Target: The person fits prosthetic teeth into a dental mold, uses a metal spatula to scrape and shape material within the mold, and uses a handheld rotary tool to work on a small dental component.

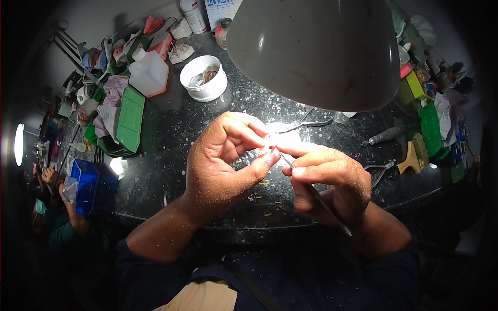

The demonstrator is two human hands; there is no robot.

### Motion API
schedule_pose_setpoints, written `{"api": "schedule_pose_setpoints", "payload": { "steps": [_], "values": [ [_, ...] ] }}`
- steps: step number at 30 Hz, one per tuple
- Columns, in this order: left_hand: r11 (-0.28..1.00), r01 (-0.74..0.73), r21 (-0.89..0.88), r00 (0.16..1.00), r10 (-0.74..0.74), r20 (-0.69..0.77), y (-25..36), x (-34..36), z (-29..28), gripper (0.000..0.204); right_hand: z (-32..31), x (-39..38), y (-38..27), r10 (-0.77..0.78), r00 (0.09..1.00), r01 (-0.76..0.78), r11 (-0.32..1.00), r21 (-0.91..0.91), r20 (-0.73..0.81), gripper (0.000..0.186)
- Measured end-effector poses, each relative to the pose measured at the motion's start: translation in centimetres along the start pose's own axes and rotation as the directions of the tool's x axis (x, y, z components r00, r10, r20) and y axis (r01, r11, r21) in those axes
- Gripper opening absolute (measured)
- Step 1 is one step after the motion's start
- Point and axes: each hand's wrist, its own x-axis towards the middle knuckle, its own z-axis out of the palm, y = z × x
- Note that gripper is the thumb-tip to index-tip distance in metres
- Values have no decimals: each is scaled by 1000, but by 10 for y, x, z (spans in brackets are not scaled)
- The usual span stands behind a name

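Small workpiece (272,147): left hand (220,161) pinches it; right hand (334,179), clamped on the slim metal tool (327,208), should apply light, controlled pressure.

Calendar (224,11), upper edge of view: large blue year numerals, partly cut off at the top but legible; smaller blue lettering below, unclear. White bottle (194,16) beside it: label bears print, too small to read.
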Motion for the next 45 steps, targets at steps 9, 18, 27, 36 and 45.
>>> {"api": "schedule_pose_setpoints", "payload": {
  "steps": [9,18,27,36,45],
  "values": [
    [999,33,-8,999,-33,-26,3,0,3,32,-4,1,0,-2,999,3,1000,-19,38,32],
    [1000,-20,9,1000,20,0,0,-1,-1,30,-5,3,-1,-12,999,15,998,-60,51,31],
    [1000,-3,23,1000,3,-18,0,-2,1,30,-1,7,0,-16,1000,15,995,-99,-6,28],
    [1000,16,-5,1000,-16,-21,0,-3,1,29,0,6,2,-6,1000,4,997,-81,-18,29],
    [995,54,-85,998,-57,-34,0,-4,1,30,-3,4,-1,-11,1000,11,998,-66,1,32]
  ]
}}
